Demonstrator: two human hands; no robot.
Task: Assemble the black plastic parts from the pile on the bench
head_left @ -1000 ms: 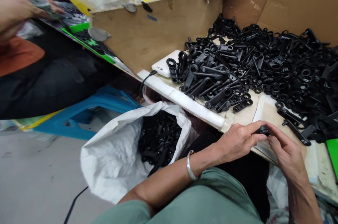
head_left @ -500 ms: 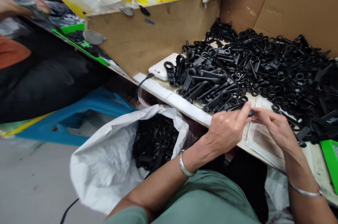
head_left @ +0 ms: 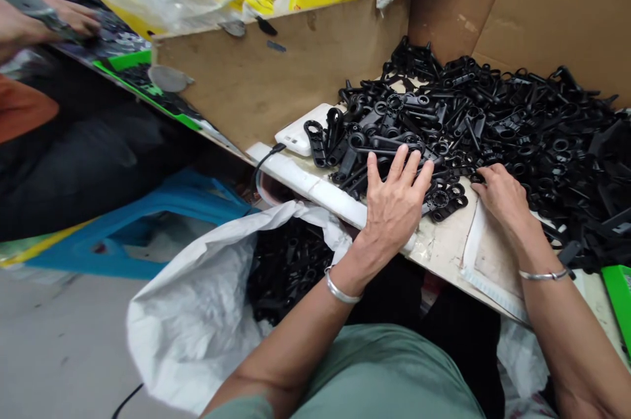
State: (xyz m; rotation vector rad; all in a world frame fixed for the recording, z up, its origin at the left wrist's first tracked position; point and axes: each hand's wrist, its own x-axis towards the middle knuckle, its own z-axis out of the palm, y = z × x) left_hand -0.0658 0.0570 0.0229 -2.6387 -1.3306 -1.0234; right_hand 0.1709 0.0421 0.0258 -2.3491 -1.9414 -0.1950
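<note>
My left hand (head_left: 397, 212) is open, fingers spread, palm down over long black plastic arms with ringed ends (head_left: 446, 198) at the near edge of the heap. Some of those arms are hidden under it. To the right, my right hand (head_left: 505, 198) has its thumb and fingers drawn together at the heap of black plastic parts (head_left: 513, 123). A small dark piece of black plastic shows at its fingertips; its exact shape is hard to see. Below that hand a flat worn pad (head_left: 493, 261) lies on the table.
A white sack (head_left: 187, 314) of black parts hangs open below the table edge at left. A white power bank (head_left: 298, 133) with a cable lies by the wooden divider (head_left: 276, 77). Green trays (head_left: 616, 300) stand at far right and left. Another person's hand (head_left: 73, 18) works beyond the divider.
My hands were together over the table edge, fingers around a small dark piece. They have parted: the left moved left onto the black arms and spread, the right reached forward to the heap.
</note>
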